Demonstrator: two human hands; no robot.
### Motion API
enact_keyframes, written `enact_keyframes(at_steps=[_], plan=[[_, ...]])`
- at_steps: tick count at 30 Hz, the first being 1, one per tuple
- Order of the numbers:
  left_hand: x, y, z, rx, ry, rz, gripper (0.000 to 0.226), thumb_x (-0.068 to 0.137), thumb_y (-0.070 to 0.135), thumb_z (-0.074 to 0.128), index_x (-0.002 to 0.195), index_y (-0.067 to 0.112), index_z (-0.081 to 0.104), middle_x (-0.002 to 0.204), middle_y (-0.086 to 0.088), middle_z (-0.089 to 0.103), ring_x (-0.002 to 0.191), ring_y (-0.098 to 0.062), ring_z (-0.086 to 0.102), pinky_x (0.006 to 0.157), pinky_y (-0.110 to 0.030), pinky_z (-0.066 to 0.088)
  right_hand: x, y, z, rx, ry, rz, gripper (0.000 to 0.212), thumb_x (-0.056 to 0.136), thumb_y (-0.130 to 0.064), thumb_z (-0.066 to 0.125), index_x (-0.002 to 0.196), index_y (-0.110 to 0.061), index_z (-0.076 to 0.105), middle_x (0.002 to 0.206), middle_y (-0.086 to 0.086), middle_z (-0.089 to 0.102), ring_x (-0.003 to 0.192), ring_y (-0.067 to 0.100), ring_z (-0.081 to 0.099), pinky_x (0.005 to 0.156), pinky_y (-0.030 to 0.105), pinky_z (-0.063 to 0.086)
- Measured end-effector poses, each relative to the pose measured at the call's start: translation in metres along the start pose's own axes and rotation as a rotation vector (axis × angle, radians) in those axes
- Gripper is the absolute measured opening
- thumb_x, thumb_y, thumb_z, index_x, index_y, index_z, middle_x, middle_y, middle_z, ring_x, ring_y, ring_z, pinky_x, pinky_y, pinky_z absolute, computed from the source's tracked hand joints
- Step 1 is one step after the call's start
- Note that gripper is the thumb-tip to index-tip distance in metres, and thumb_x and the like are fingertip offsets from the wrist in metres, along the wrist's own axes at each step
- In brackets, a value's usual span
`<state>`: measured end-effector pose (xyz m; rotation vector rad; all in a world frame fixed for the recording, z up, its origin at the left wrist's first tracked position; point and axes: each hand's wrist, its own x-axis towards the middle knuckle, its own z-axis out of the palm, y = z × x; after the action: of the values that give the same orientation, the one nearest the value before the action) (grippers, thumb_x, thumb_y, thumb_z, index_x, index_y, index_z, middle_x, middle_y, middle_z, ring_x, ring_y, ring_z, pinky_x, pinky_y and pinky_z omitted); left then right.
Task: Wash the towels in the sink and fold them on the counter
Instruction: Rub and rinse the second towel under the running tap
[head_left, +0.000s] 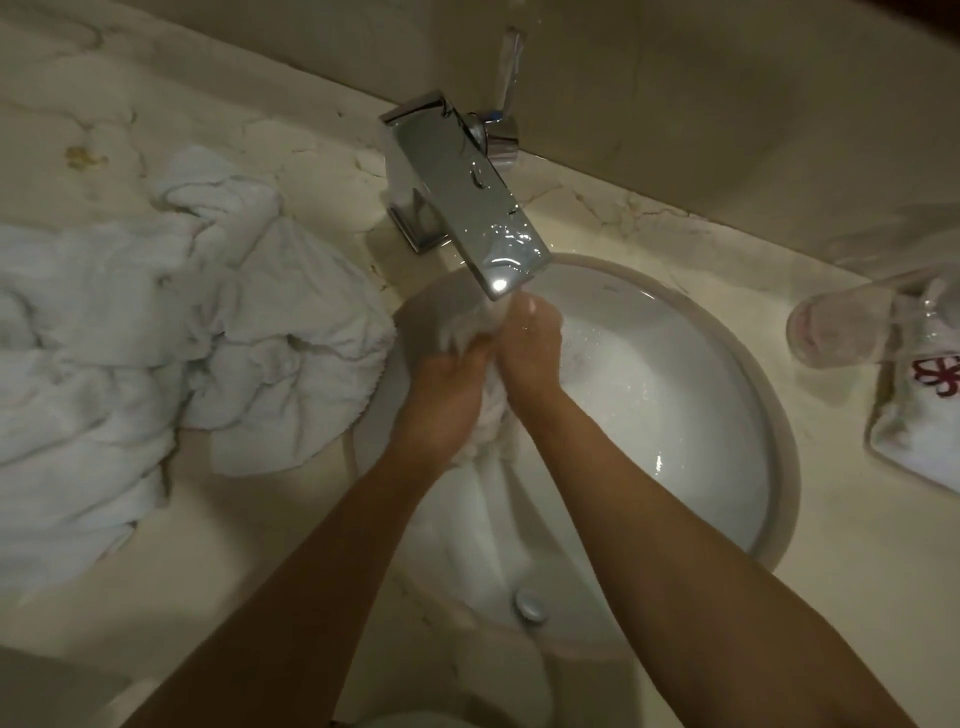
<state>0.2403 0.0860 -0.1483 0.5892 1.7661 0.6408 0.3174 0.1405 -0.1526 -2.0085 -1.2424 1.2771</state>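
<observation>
Both hands, left (441, 400) and right (530, 348), grip a bunched towel (485, 447) under the tap (467, 192) in the sink (675, 415); water may splash onto the surface (831, 519) and the towel pile (156, 332)

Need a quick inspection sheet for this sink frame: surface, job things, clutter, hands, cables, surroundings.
Surface: pale marble counter around a round white sink.
Job's things: one white towel bunched under the tap, trailing down into the basin; a crumpled towel pile lies on the counter to the left.
Clutter: drinking glass on its side, packet with a red flower print, both at the right.
Hands: left hand and right hand both grip the towel.
Cables: nothing seen.
Surroundings: beige wall behind the tap.
</observation>
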Motion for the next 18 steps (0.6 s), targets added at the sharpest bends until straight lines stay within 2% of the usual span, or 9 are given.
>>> enact_keyframes(at_steps=[2,4,6,8,10,11,13,15,18], plan=[[-0.020,-0.008,-0.013,0.080,-0.011,0.168,0.034,0.091,0.043,0.057,0.086,0.013,0.074,0.076,-0.002,0.072,0.075,-0.017,0.069,0.070,-0.029,0.051,-0.012,0.011,-0.012,0.322,-0.128,0.128,0.035,0.098,-0.027,0.048,0.098,0.003,0.066,0.096,0.020,0.070,0.094,0.032,0.067,0.087,0.051,0.054],[-0.023,-0.016,-0.023,0.033,0.013,0.178,0.027,0.071,0.032,0.057,0.080,0.012,0.073,0.071,-0.001,0.069,0.069,-0.014,0.067,0.064,-0.023,0.051,-0.033,0.035,-0.031,0.705,-0.337,0.291,0.039,0.092,-0.020,0.046,0.114,0.007,0.065,0.106,0.023,0.068,0.101,0.036,0.065,0.086,0.047,0.053],[-0.017,-0.021,-0.033,-0.314,-0.002,-0.034,0.030,0.053,0.024,0.059,0.076,0.006,0.066,0.077,-0.010,0.066,0.076,-0.022,0.065,0.076,-0.035,0.054,-0.054,0.061,-0.054,1.032,-0.492,0.464,0.046,0.089,-0.014,0.039,0.126,0.004,0.059,0.114,0.022,0.064,0.102,0.035,0.062,0.086,0.041,0.050],[-0.019,-0.023,-0.032,-0.726,-0.216,-0.270,0.030,0.065,0.021,0.056,0.086,0.003,0.067,0.093,-0.015,0.068,0.088,-0.028,0.065,0.088,-0.046,0.052,-0.065,0.083,-0.064,1.141,-0.494,0.613,0.046,0.092,-0.023,0.046,0.129,0.000,0.060,0.115,0.020,0.063,0.100,0.031,0.063,0.090,0.035,0.045],[-0.019,-0.020,-0.023,-0.873,-0.313,-0.363,0.032,0.094,0.023,0.043,0.090,0.005,0.069,0.095,-0.014,0.068,0.086,-0.024,0.067,0.084,-0.036,0.055,-0.068,0.082,-0.062,1.000,-0.467,0.700,0.050,0.095,-0.039,0.059,0.132,-0.006,0.059,0.112,0.016,0.066,0.098,0.027,0.065,0.096,0.019,0.037],[-0.017,-0.020,-0.018,-0.918,-0.348,-0.398,0.038,0.101,0.031,0.038,0.093,0.007,0.067,0.095,-0.011,0.064,0.087,-0.021,0.065,0.091,-0.034,0.053,-0.068,0.075,-0.059,0.901,-0.467,0.653,0.048,0.097,-0.042,0.060,0.130,-0.007,0.060,0.112,0.016,0.068,0.099,0.027,0.068,0.094,0.016,0.037],[-0.006,-0.019,-0.009,-0.878,-0.360,-0.462,0.049,0.102,0.046,0.037,0.104,0.007,0.066,0.101,-0.012,0.067,0.095,-0.022,0.064,0.104,-0.035,0.041,-0.065,0.065,-0.059,0.745,-0.408,0.473,0.047,0.103,-0.039,0.050,0.132,-0.004,0.061,0.122,0.025,0.067,0.108,0.031,0.068,0.094,0.030,0.049],[0.008,-0.011,-0.001,-0.782,-0.316,-0.478,0.056,0.102,0.049,0.036,0.110,0.003,0.066,0.101,-0.018,0.071,0.102,-0.029,0.064,0.094,-0.035,0.046,-0.065,0.040,-0.057,0.566,-0.309,0.241,0.043,0.107,-0.032,0.043,0.127,0.000,0.063,0.120,0.031,0.065,0.104,0.034,0.067,0.088,0.039,0.053],[0.016,0.008,0.012,-0.520,-0.211,-0.273,0.046,0.105,0.040,0.038,0.122,0.004,0.061,0.112,-0.015,0.069,0.109,-0.028,0.063,0.071,-0.029,0.050,-0.052,0.011,-0.044,0.243,-0.275,-0.002,0.038,0.104,-0.037,0.048,0.103,-0.008,0.073,0.099,0.014,0.075,0.095,0.026,0.072,0.087,0.039,0.056]])
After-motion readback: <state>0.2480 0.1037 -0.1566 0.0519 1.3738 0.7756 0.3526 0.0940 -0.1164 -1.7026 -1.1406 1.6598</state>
